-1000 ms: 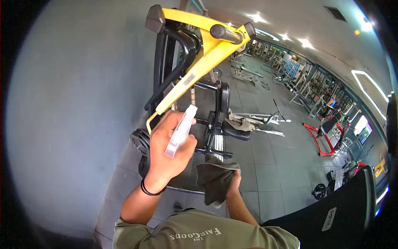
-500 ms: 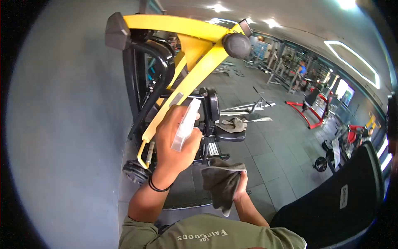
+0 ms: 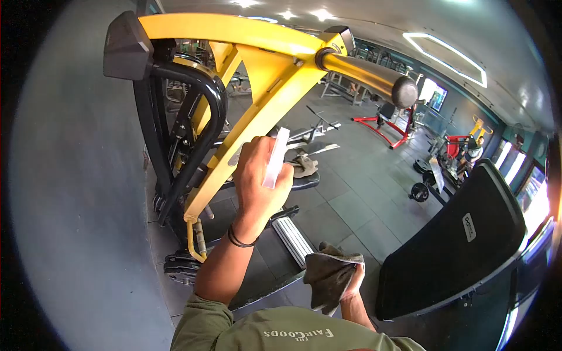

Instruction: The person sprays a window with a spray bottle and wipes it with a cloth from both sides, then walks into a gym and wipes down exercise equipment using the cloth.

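My left hand (image 3: 261, 175) is closed around a spray bottle, with its white sprayer head (image 3: 277, 158) showing above the fingers. It is raised close to the slanted yellow arm (image 3: 252, 126) of a weight machine; whether they touch I cannot tell. Lower and to the right, my right hand (image 3: 355, 282) grips a dark grey cloth (image 3: 329, 279), which hangs in folds in front of my shirt. The bottle's body is mostly hidden by my left hand.
A round weight peg (image 3: 369, 75) juts right from the yellow frame. A black padded backrest (image 3: 453, 240) stands close on my right, and a grey wall (image 3: 82, 175) on my left. Another cloth (image 3: 305, 166) lies on a black seat ahead. Weight plates (image 3: 182, 268) sit low left.
My view has turned right and moved nearer the yellow machine, bringing the peg's length into sight. My left hand still holds the bottle, and my right hand the cloth.
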Tool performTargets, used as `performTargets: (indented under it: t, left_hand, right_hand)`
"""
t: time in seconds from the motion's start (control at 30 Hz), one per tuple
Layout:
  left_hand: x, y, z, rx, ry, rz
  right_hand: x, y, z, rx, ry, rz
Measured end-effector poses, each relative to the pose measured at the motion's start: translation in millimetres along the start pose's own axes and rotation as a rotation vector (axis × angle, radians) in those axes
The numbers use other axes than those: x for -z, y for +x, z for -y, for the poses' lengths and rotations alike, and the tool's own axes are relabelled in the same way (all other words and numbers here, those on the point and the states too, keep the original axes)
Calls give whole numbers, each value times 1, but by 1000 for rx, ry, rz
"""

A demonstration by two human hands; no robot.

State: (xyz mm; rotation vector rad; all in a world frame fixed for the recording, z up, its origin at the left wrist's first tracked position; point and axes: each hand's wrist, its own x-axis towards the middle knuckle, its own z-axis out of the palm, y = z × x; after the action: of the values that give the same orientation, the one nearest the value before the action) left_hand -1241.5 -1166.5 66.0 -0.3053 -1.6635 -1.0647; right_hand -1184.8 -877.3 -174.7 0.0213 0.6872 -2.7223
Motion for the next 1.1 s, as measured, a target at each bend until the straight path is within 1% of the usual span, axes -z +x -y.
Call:
performTargets:
  t: [0.07,0.1,0.17,0.23,0.27,0.33,0.37,0.4,0.43,0.5,0.53,0.57,0.63,0.7,0.77,0.83,0.87,0.97,1.0,1.1]
  left_hand:
    - [11,-7,13,31,61,86]
    - [16,-10,17,44,92,128]
    - [25,-16,29,29,101,142]
    - [35,-26,43,41,107,163]
    - [41,-31,43,78,113,149]
    - [56,-45,52,130,163,205]
    - [62,-55,59,165,188,236]
    - [65,-67,71,104,169,195]
    - [76,-75,72,117,201,202]
    - [94,-97,81,235,223,216]
    - [102,-110,87,273,200,201]
    - [113,-120,94,264,243,225]
    - [132,-147,106,373,297,220]
    - [153,-169,112,480,397,204]
    - [175,-183,113,495,477,177]
    - [197,-205,122,487,552,160]
    - [206,-215,125,522,612,161]
    - [235,-237,122,654,609,202]
    - [244,-245,123,656,634,220]
    - [261,-266,112,792,654,326]
  right_hand:
    - [-15,-8,-13,-8,4,-38]
    - [-9,-7,-17,-5,4,-60]
    - [8,0,-27,-2,4,-99]
    - [4,2,-37,-4,3,-65]
    - [-2,3,-42,-12,5,-51]
    - [-22,6,-47,-74,9,-31]
    - [-30,9,-50,-91,14,-61]
    - [-38,12,-54,-108,21,-90]
    - [-44,15,-60,-128,26,-139]
    - [-48,21,-73,-159,-3,-197]
    - [-53,23,-80,-197,15,-166]
    - [-48,30,-88,-192,19,-141]
    - [-42,36,-104,-199,6,-161]
    - [-43,40,-117,-253,-47,-161]
    - [-46,39,-132,-267,-145,-140]
    - [-73,34,-142,-389,-87,-14]
    - [-85,33,-149,-426,-26,80]
    - [-88,32,-166,-469,-17,98]
    - [-93,33,-169,-531,117,173]
    - [-100,35,-182,-511,-119,-100]
